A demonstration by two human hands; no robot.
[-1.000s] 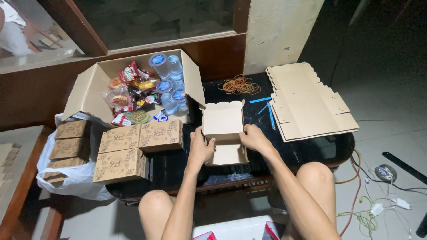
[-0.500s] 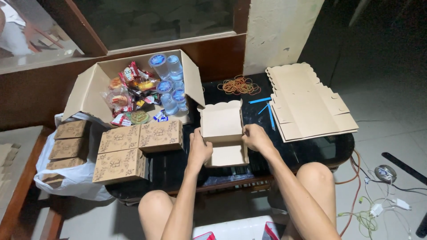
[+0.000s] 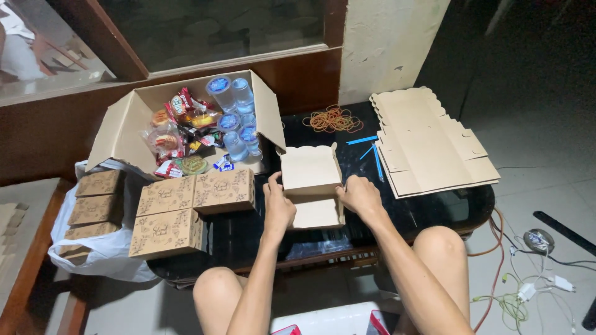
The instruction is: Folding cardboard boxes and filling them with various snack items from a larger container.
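While our hands, left (image 3: 279, 208) and right (image 3: 359, 195), grip the open small box (image 3: 310, 170) at the bench's (image 3: 434, 208) centre, the big carton (image 3: 124, 118) at ten o'clock holds snacks (image 3: 177, 133) and water cups (image 3: 236, 118); closed boxes (image 3: 195, 192) sit at nine.

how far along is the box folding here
Done: three closed printed boxes sit stacked on the table, with more in the white bag at the left. In hand: the left hand and right hand press the sides of a half-formed open box. Left: a stack of flat blanks lies unfolded, and the snacks and water cups in the big carton are unpacked.
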